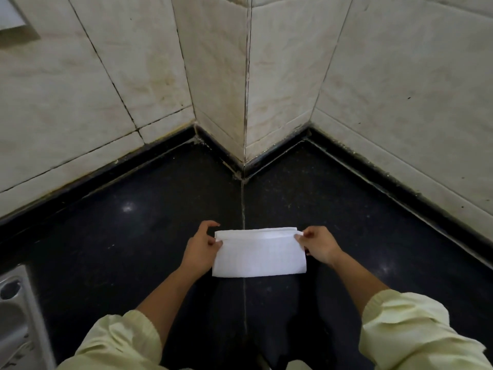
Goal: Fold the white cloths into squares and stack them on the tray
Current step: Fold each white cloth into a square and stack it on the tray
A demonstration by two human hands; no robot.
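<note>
A white cloth (260,253), folded into a wide rectangle, lies on the dark counter (133,236) at about six o'clock from the tiled corner (246,102) that juts toward the viewer. It straddles the pale seam (243,209) that runs along the counter from twelve to six o'clock.

The left hand (201,249) sits at the cloth's nine o'clock edge, its thumb and fingers pinched on the upper left corner, the forefinger curled loosely above. The right hand (318,245) is at the three o'clock edge, fingers closed on the upper right corner, where the folded layers show as a thin lip along the far edge (the top layer looks slightly lifted there). The near edge of the cloth lies flat on the counter.

Both forearms come in from the lower corners, each in a pale yellow sleeve (413,329) pushed up toward the elbow.

At about eight o'clock, by the left edge of the view, part of a metal sink (16,311) shows. Cream wall tiles (80,89) rise behind the counter on both sides of the corner.
</note>
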